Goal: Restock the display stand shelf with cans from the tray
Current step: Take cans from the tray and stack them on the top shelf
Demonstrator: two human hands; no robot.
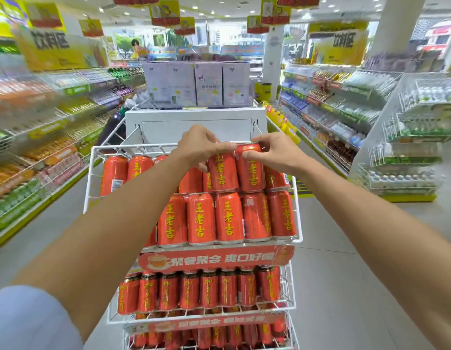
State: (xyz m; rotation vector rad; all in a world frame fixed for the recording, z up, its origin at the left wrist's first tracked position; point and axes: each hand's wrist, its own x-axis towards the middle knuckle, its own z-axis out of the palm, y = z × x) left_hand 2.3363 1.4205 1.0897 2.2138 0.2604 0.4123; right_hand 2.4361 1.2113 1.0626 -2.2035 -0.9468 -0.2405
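Observation:
A white wire display stand (93, 173) stands in front of me, its top shelf holding red cans with yellow lettering stacked in two layers. My left hand (201, 145) grips the top of an upper-layer red can (223, 173). My right hand (272, 152) pinches the top rim of the neighbouring red can (249, 170), to its right. Both cans stand upright on the lower layer of cans (227, 218). At the back left of the shelf stand more upper cans (115, 173). No tray is visible.
A lower shelf (290, 294) carries darker red cans behind a red banner (214, 260). Behind the stand is a white unit (194, 122) topped with pale purple boxes (194, 83). Stocked drink shelves line both aisles, left (42, 147) and right (333, 117).

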